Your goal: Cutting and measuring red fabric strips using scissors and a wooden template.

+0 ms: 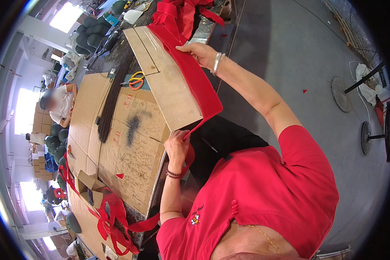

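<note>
My right hand point(201, 53), with a silver bangle on its wrist, presses a wide red fabric strip point(195, 78) against the far edge of a tilted pale wooden board point(167, 82). The strip runs down along the board's right edge and folds round its near corner. My left hand point(177, 147), with a bead bracelet on its wrist, pinches the strip's thin lower end at that corner. The strip's far end joins a heap of red fabric point(177, 15) at the top of the table.
Flattened cardboard point(130, 143) covers the table. On it lie orange-handled scissors point(136, 80) and a long dark fibre bundle point(112, 99). Red ribbon bows point(110, 216) lie at the near left, dark green helmets point(91, 30) are piled far left, and another person point(58, 102) works there. Fan bases point(340, 93) stand on the grey floor.
</note>
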The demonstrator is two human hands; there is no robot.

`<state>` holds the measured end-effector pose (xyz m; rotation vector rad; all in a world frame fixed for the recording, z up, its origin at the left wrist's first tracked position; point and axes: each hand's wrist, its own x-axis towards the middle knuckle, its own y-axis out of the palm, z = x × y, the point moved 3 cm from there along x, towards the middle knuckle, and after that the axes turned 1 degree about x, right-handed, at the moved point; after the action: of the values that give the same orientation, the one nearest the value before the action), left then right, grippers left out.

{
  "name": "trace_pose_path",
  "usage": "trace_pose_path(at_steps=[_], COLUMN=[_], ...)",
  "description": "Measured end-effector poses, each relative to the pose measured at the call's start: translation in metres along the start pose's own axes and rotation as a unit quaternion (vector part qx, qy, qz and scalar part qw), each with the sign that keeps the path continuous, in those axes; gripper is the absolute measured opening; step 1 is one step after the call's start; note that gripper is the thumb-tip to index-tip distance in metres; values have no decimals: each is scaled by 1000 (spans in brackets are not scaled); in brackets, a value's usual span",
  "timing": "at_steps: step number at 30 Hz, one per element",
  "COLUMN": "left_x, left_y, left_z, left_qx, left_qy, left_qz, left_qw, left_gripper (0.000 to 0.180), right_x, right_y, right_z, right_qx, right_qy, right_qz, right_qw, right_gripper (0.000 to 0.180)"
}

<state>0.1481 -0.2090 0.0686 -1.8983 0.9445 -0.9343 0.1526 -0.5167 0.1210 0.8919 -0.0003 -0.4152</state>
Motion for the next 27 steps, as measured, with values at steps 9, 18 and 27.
trace_pose_path(at_steps=[9,18,27], left_x=[87,127,107], left_y=[-85,-107,-59], left_z=[-46,-72,-35], left_qx=[248,213,135], left_qy=[138,298,383], left_qz=[-119,-143,-246], left_qw=[952,920,880], left_gripper=[28,28,19], right_x=[-60,-112,-127], right_y=[36,11,-55], right_z=[87,110,-5], right_qx=[-60,-345,-199], right_qy=[-88,-145,144], right_qz=[202,108,164], right_qw=[974,921,956], right_gripper=[24,28,26])
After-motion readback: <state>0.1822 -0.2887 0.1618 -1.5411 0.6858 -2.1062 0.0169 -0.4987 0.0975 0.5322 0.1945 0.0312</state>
